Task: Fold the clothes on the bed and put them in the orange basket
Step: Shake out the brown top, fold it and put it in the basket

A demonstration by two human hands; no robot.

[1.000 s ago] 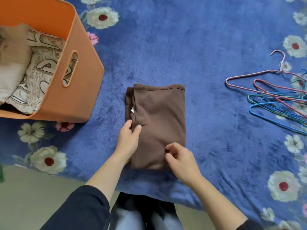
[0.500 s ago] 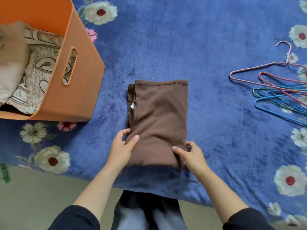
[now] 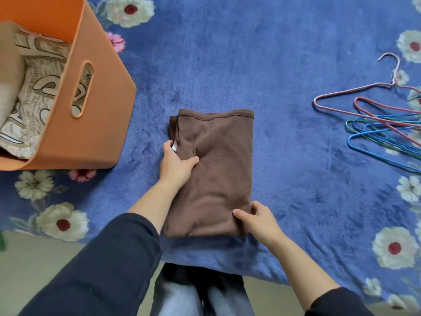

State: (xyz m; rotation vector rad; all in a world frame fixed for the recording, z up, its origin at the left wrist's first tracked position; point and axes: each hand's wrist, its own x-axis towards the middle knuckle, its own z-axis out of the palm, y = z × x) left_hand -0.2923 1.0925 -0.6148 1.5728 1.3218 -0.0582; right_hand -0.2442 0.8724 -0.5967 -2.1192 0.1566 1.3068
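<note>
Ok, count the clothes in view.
3: the folded brown garment on the bed; a patterned cloth and a beige cloth in the orange basket. More may be hidden beneath.

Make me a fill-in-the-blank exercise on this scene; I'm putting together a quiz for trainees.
The left hand and right hand grip a folded ____ garment.
The wire hangers lie on the garment's ____ side.
The basket beyond the left hand is ____.
Missing words: brown; right; orange.
</note>
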